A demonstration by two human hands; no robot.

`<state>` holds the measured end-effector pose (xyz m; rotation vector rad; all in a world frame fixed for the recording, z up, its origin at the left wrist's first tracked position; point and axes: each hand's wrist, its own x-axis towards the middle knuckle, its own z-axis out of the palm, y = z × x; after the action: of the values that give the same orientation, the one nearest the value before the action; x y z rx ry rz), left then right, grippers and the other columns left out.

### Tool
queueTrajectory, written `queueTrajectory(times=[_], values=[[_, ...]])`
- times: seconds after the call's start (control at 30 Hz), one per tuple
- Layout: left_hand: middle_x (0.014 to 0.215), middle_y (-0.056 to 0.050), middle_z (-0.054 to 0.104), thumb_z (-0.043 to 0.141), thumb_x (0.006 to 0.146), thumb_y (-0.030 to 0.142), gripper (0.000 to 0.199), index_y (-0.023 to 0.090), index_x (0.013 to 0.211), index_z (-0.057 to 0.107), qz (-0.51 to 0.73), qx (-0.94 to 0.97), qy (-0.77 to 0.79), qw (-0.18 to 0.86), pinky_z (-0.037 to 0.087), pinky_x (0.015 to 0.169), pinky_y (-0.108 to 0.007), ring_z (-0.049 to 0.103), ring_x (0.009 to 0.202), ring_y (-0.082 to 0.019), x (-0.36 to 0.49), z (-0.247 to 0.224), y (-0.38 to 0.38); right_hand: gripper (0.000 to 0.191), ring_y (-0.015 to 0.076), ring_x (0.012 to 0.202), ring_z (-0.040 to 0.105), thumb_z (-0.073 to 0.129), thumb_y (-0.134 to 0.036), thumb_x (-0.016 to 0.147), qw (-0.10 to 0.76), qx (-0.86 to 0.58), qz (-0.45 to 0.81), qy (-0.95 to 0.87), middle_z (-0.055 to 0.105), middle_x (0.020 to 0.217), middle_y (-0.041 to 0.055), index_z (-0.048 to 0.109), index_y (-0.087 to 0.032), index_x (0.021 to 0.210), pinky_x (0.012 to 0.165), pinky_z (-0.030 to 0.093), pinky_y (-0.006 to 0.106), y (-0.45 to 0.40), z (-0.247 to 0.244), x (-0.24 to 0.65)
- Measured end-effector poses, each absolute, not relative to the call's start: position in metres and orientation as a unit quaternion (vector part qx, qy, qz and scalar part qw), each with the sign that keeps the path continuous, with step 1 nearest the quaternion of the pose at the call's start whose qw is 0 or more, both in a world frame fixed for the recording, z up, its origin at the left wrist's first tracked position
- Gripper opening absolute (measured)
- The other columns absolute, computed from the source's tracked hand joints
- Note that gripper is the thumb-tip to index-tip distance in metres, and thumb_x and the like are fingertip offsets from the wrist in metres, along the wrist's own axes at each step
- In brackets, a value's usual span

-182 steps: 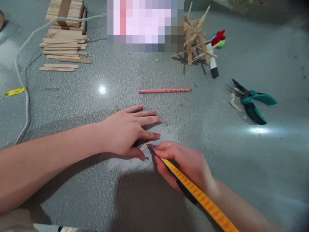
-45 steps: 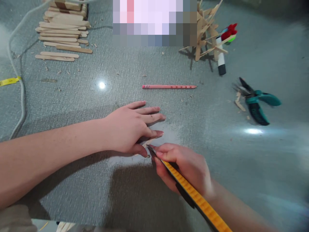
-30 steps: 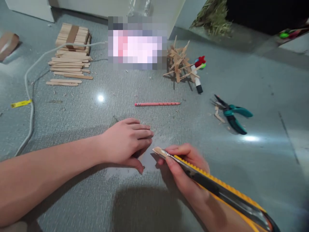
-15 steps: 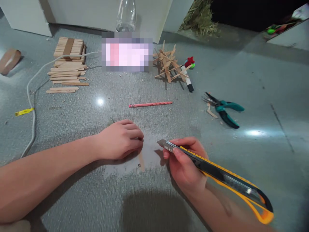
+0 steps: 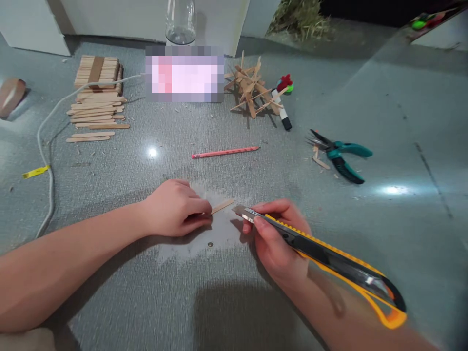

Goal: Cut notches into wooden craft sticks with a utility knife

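Observation:
Close to the floor, my left hand point(image 5: 179, 208) is closed on a wooden craft stick point(image 5: 223, 206); one end juts out to the right of the fingers and the rest is hidden by the hand. My right hand point(image 5: 280, 239) grips a yellow and black utility knife point(image 5: 321, 253) near its front. The knife's blade point(image 5: 239, 209) points left, close to the free end of the stick; whether they touch I cannot tell. Beneath the hands is a whitish patch point(image 5: 193, 246) on the grey floor, with a small round dark spot point(image 5: 210, 244).
A pink pencil point(image 5: 225, 152) lies ahead. Pliers point(image 5: 341, 155) with teal handles rest at the right by wood scraps. Craft sticks point(image 5: 97, 109) are stacked at the left beside a white cable point(image 5: 51, 195). Further back are a stick pile point(image 5: 250, 87), glue-stick-like tube point(image 5: 281, 109) and glass bottle point(image 5: 181, 24).
The craft stick has turned from pointing toward me to pointing right, toward the blade. My left hand has shifted slightly. The right hand still holds the knife.

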<state>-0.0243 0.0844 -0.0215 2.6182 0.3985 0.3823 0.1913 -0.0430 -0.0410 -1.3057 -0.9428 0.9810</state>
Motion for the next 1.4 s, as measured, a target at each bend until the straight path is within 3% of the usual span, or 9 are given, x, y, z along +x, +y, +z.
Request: queueTrajectory(times=[0.1, 0.17, 0.27, 0.37, 0.57, 0.77, 0.9, 1.4], values=[[0.092, -0.005, 0.073, 0.058, 0.096, 0.035, 0.022, 0.02, 0.108, 0.07, 0.127, 0.946, 0.165, 0.249, 0.047, 0.082, -0.036, 0.066, 0.086, -0.019, -0.025, -0.018, 0.088, 0.01, 0.0148, 0.055, 0.063, 0.068, -0.029, 0.09, 0.591, -0.553, 0.426, -0.404, 0.068, 0.07, -0.0025, 0.062, -0.025, 0.097, 0.048, 0.051, 0.028, -0.043, -0.042, 0.191], [0.117, -0.01, 0.069, 0.061, 0.094, 0.037, 0.036, 0.021, 0.126, 0.065, 0.111, 0.952, 0.164, 0.231, 0.045, 0.098, -0.046, 0.062, 0.108, -0.027, -0.025, -0.017, 0.089, 0.008, 0.0142, 0.054, 0.062, 0.067, -0.029, 0.091, 0.597, -0.548, 0.426, -0.401, 0.067, 0.069, -0.0031, 0.062, -0.025, 0.096, 0.047, 0.05, 0.027, -0.041, -0.042, 0.19], [0.142, -0.015, 0.056, 0.062, 0.09, 0.038, 0.052, 0.024, 0.14, 0.057, 0.092, 0.964, 0.142, 0.203, 0.032, 0.114, -0.063, 0.05, 0.131, -0.037, -0.026, -0.015, 0.089, 0.007, 0.0133, 0.054, 0.061, 0.066, -0.027, 0.09, 0.604, -0.542, 0.421, -0.405, 0.066, 0.069, -0.0034, 0.062, -0.024, 0.094, 0.047, 0.049, 0.026, -0.038, -0.041, 0.189], [0.153, -0.016, 0.047, 0.064, 0.086, 0.036, 0.058, 0.027, 0.142, 0.057, 0.064, 0.97, 0.113, 0.203, 0.021, 0.119, -0.071, 0.041, 0.142, -0.041, -0.027, -0.01, 0.087, 0.005, 0.0123, 0.055, 0.062, 0.065, -0.026, 0.091, 0.605, -0.533, 0.412, -0.423, 0.066, 0.075, -0.0027, 0.061, -0.024, 0.093, 0.047, 0.048, 0.025, -0.039, -0.04, 0.19], [0.162, -0.013, 0.037, 0.065, 0.081, 0.033, 0.065, 0.029, 0.145, 0.054, 0.026, 0.97, 0.095, 0.221, 0.019, 0.121, -0.071, 0.031, 0.151, -0.041, -0.028, -0.005, 0.086, 0.006, 0.013, 0.058, 0.065, 0.062, -0.02, 0.091, 0.563, -0.507, 0.4, -0.516, 0.07, 0.083, 0.0003, 0.06, -0.024, 0.096, 0.052, 0.054, 0.027, -0.048, -0.035, 0.193], [0.164, -0.015, 0.035, 0.067, 0.083, 0.058, 0.074, 0.025, 0.147, 0.053, 0.035, 0.969, 0.078, 0.231, 0.012, 0.123, -0.071, 0.026, 0.153, -0.043, -0.028, -0.017, 0.087, 0.023, 0.0167, 0.07, 0.074, 0.068, -0.011, 0.082, 0.469, -0.485, 0.361, -0.644, 0.076, 0.088, 0.0026, 0.063, -0.024, 0.099, 0.061, 0.06, 0.027, -0.046, -0.031, 0.19], [0.166, -0.013, 0.032, 0.069, 0.081, 0.062, 0.08, 0.026, 0.15, 0.049, 0.024, 0.97, 0.083, 0.228, 0.01, 0.124, -0.07, 0.023, 0.155, -0.042, -0.028, -0.02, 0.087, 0.024, 0.018, 0.074, 0.077, 0.068, -0.012, 0.081, 0.417, -0.482, 0.311, -0.705, 0.079, 0.089, 0.0012, 0.064, -0.027, 0.098, 0.065, 0.062, 0.027, -0.039, -0.031, 0.187], [0.167, -0.008, 0.03, 0.056, 0.094, 0.055, 0.062, 0.03, 0.15, 0.048, 0.025, 0.971, 0.09, 0.22, 0.005, 0.127, -0.058, 0.024, 0.156, -0.033, -0.026, -0.024, 0.084, 0.024, 0.0187, 0.075, 0.078, 0.063, -0.011, 0.085, 0.353, -0.461, 0.25, -0.775, 0.079, 0.087, 0.0012, 0.058, -0.027, 0.102, 0.067, 0.065, 0.028, -0.036, -0.025, 0.187]])
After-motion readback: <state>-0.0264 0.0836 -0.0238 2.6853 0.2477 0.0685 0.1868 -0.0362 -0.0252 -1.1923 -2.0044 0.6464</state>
